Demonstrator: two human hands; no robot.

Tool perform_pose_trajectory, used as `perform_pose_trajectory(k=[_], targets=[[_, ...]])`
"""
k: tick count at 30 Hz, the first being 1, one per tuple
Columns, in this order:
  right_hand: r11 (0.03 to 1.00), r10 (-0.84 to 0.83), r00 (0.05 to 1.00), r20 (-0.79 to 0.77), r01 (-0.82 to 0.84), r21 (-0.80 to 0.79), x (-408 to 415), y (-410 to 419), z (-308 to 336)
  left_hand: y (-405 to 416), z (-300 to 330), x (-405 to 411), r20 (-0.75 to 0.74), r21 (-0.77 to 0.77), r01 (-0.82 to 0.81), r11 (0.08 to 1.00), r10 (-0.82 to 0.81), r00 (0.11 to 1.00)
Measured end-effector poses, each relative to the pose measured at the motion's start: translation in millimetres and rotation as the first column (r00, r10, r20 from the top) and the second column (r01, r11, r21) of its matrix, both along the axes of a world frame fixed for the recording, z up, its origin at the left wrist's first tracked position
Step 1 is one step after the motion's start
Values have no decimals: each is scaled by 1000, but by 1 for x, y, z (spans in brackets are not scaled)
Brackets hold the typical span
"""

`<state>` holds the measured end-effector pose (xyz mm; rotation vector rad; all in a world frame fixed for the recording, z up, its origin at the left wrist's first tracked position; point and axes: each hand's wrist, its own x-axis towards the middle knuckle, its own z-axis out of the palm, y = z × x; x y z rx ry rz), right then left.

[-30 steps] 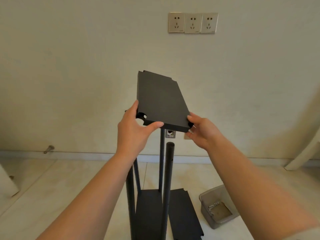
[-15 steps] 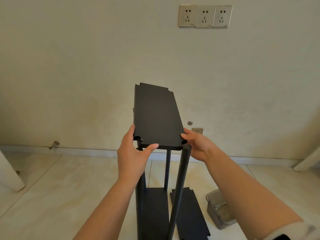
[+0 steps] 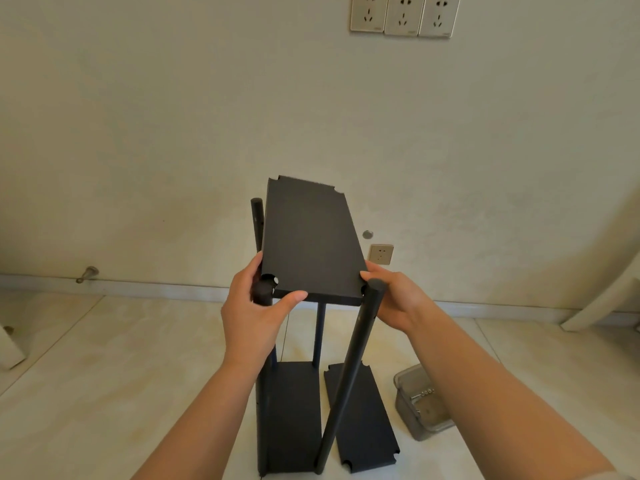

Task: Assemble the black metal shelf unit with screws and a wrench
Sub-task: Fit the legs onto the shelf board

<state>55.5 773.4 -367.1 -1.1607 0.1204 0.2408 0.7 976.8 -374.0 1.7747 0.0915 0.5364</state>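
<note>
Now that we have lowered the shelf panel (image 3: 308,240) between the posts (image 3: 349,375), both hands, left hand (image 3: 254,317) and right hand (image 3: 398,299), grip its near corners at post-top height, ready for screws.

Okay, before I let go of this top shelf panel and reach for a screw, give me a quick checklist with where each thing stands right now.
1. Both hands on the top shelf panel: ok. The left hand grips the near left corner, the right hand holds the near right corner.
2. Near left notch at the near left pole: ok, the pole top sits in it.
3. Near right notch at the near right pole: ok, the pole stands against the corner.
4. Far corners seated: not ok. The far left pole stands beside the panel edge; the far right is hidden.
5. Panel level: cannot tell.
6. Screws within reach: ok, in the plastic box on the floor.
</note>
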Motion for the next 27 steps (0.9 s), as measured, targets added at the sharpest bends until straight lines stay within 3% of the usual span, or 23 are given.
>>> perform_pose_trajectory(k=[9,17,27], targets=[[988,-139,981,-138,127,-92,-11,-3,-26,-8,-30,-13,-114,-12,18,1000,-19,993],[982,-151,968,-201,122,-147,-23,6,-51,-5,-70,-24,-230,-6,-4,1000,2,973],[990,-143,941,-306,131,-61,-37,17,-86,-1,-109,-40,-347,-114,-5,993,-35,937]])
